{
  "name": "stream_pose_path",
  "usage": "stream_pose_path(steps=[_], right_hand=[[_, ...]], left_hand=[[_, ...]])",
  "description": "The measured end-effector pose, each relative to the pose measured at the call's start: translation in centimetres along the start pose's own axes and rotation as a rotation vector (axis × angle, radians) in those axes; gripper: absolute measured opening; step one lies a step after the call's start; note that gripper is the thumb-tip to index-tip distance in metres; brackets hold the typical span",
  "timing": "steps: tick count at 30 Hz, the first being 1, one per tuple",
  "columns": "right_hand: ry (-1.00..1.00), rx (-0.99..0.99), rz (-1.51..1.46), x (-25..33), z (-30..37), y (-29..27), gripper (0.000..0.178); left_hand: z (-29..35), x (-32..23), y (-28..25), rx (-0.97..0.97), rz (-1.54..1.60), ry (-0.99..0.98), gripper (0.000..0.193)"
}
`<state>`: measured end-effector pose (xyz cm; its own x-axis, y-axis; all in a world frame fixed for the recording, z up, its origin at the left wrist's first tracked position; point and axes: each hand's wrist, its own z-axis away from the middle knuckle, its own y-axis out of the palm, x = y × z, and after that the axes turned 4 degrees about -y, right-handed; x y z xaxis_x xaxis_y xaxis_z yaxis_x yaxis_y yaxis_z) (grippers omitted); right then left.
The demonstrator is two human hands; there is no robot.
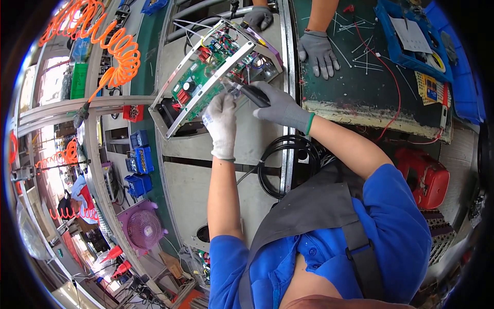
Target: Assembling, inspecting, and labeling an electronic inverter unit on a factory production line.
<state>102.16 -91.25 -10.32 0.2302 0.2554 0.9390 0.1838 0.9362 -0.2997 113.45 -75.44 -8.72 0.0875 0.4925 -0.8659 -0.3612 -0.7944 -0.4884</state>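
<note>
An open metal-framed unit (pixel 172 116) with green circuit boards (pixel 198 82), wires and red parts lies in front of me on the grey work surface. My left hand (pixel 221 123), in a white glove, is at the near edge of its frame with fingertips pinched together; anything between them is hidden. In a grey glove, my right hand (pixel 280 107) grips a black-handled tool (pixel 253 95). The tool points up-left, and its tip is close to the frame and my left fingertips. I cannot make out the tip's exact kind.
Another person's grey-gloved hand (pixel 318 54) lies flat on the green bench, near scattered cable ties (pixel 365 56); a second gloved hand (pixel 258 18) is behind the unit. Coiled black cable (pixel 278 165) sits near my right forearm. Blue bins (pixel 140 159) and a purple fan (pixel 144 226) are left.
</note>
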Motion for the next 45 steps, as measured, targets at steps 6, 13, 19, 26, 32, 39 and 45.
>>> stream_pose_path(steps=[6, 13, 19, 26, 32, 39, 45], right_hand=[[0.017, 0.021, -0.034, 0.0, -0.8, -1.0, 0.079], [-0.058, -0.089, 0.042, -0.9, -2.5, -0.5, 0.076], [0.051, -0.132, 0.223, 1.5, -2.5, -0.9, 0.073], [0.199, -0.154, 0.199, 4.2, -3.1, -1.1, 0.08], [0.217, -0.174, 0.155, 4.1, -4.7, -1.0, 0.079], [0.255, -0.206, 0.117, 4.0, -5.5, -0.9, 0.082], [0.243, -0.214, 0.168, 3.9, -5.5, -1.2, 0.082]], left_hand=[[-2.0, -1.2, 1.0, -0.125, -0.62, 0.474, 0.02], [-2.8, -1.8, 1.0, -0.114, -0.607, 0.489, 0.018], [-3.6, -2.4, 1.7, -0.146, -0.661, 0.516, 0.018], [-4.6, -4.3, 2.5, -0.147, -0.834, 0.49, 0.016], [-6.2, -5.1, 2.5, -0.083, -0.827, 0.478, 0.015], [-7.3, -4.5, 2.9, -0.096, -0.8, 0.487, 0.016], [-7.4, -4.5, 3.1, -0.088, -0.792, 0.497, 0.016]])
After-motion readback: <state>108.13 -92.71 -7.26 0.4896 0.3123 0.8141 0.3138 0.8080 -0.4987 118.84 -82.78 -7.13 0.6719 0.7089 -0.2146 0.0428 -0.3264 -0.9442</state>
